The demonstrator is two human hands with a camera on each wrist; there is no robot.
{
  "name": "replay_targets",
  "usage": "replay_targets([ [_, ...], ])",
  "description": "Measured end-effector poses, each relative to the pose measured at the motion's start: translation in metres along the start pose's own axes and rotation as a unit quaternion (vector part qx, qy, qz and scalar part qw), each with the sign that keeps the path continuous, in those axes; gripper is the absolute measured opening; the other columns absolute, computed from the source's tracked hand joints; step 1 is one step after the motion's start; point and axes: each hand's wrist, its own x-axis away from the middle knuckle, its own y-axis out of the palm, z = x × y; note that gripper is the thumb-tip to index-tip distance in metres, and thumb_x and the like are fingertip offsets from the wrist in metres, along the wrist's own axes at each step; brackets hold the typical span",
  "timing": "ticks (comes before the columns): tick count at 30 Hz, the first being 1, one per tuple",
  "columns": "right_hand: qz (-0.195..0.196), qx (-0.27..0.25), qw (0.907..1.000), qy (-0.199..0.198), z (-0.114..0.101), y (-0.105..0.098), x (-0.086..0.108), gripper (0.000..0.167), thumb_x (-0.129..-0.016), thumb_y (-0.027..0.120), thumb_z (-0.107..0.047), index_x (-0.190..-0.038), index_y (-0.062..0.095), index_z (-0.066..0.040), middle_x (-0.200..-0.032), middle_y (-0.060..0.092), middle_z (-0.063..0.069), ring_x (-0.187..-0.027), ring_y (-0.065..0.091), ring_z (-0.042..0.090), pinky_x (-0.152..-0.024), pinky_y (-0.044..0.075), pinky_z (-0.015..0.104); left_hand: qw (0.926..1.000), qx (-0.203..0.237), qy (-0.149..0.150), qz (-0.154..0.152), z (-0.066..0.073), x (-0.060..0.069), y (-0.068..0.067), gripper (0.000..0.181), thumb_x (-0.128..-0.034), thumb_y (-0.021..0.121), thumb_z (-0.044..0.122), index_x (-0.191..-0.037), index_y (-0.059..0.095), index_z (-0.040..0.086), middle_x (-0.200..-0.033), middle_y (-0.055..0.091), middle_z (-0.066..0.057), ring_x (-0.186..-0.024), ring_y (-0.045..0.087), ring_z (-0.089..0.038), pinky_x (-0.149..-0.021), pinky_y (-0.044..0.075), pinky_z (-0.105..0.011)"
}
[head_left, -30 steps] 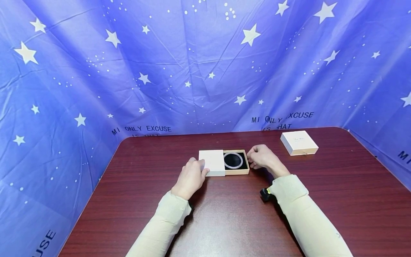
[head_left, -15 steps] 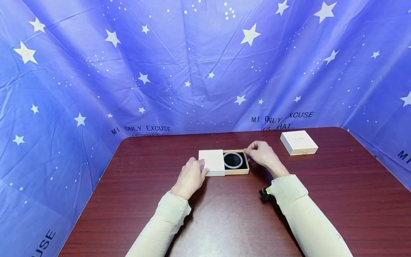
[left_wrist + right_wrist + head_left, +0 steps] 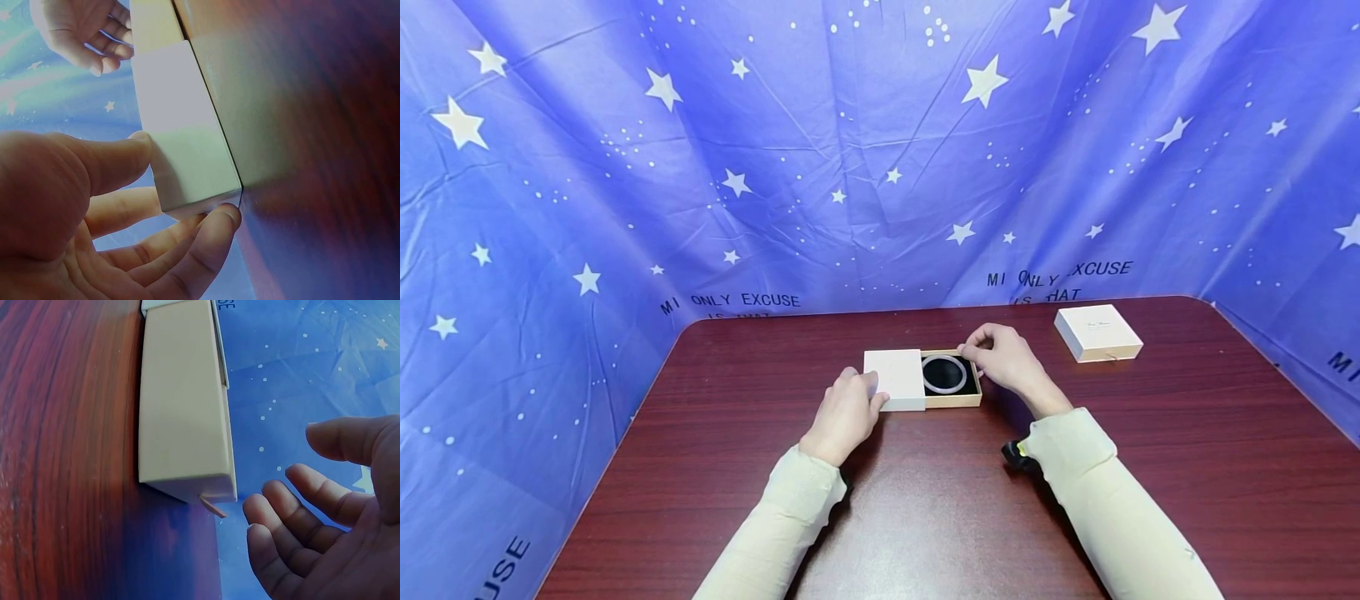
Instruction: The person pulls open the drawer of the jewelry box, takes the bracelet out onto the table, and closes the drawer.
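A white box sleeve (image 3: 893, 381) lies on the table with a cream drawer (image 3: 953, 402) pulled partly out on its right. Inside, a pale bangle (image 3: 964, 377) rests on black lining, whole ring showing. My left hand (image 3: 842, 414) grips the sleeve's left end; the left wrist view has the thumb (image 3: 119, 164) on one side and fingertips at the end face. My right hand (image 3: 1009, 360) hovers by the drawer's far right corner, holding nothing. Seen from the right wrist, its fingers (image 3: 275, 531) are loosely bent and apart from the drawer, whose short ribbon pull (image 3: 213, 507) hangs free.
A second white box (image 3: 1099, 332), closed, sits at the table's back right with a small pull tab on its front. The dark red wooden table (image 3: 925, 517) ends against a blue star-printed curtain (image 3: 850, 167).
My right hand has moved left and slightly up, from beside the drawer's right end to over its far right corner. The left hand, box and bangle stay put.
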Motion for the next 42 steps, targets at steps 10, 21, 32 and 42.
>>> replay_targets([
  [10, -0.007, 0.033, 0.9992, -0.021, -0.007, 0.002, 0.003, 0.023, -0.087, 0.066, -0.029, -0.094, 0.064, -0.008, -0.087, 0.066, 0.005, -0.076, 0.059, 0.018, -0.070, 0.046, 0.033, 1.0000, 0.005, -0.003, -0.001, 0.000, -0.001, 0.001, 0.014, -0.0880, 0.069, 0.022, -0.092, 0.066, 0.009, -0.081, 0.054, -0.011, -0.074, 0.063, -0.036, -0.065, 0.051, -0.046],
  [21, -0.019, 0.039, 0.9980, -0.046, -0.011, 0.006, 0.004, 0.025, -0.085, 0.069, -0.030, -0.096, 0.063, -0.008, -0.087, 0.064, 0.003, -0.079, 0.057, 0.018, -0.074, 0.044, 0.033, 1.0000, 0.004, -0.004, -0.001, 0.000, -0.001, 0.001, 0.015, -0.0882, 0.069, 0.023, -0.092, 0.066, 0.009, -0.082, 0.055, -0.011, -0.074, 0.063, -0.037, -0.064, 0.051, -0.047],
  [32, -0.033, 0.051, 0.9965, -0.057, -0.013, 0.011, 0.007, 0.026, -0.085, 0.070, -0.028, -0.099, 0.063, -0.008, -0.094, 0.065, 0.005, -0.083, 0.059, 0.019, -0.074, 0.046, 0.035, 1.0000, 0.003, -0.002, 0.001, 0.000, -0.001, 0.001, 0.014, -0.0881, 0.069, 0.023, -0.087, 0.064, 0.010, -0.081, 0.055, -0.011, -0.073, 0.063, -0.037, -0.063, 0.051, -0.046],
  [42, -0.034, 0.072, 0.9945, -0.068, -0.017, 0.016, 0.009, 0.032, -0.084, 0.071, -0.029, -0.103, 0.063, -0.005, -0.101, 0.066, 0.010, -0.087, 0.059, 0.020, -0.079, 0.046, 0.039, 1.0000, 0.002, -0.005, -0.002, 0.001, -0.001, 0.000, 0.015, -0.0884, 0.069, 0.023, -0.093, 0.066, 0.009, -0.082, 0.055, -0.011, -0.073, 0.064, -0.037, -0.064, 0.051, -0.046],
])
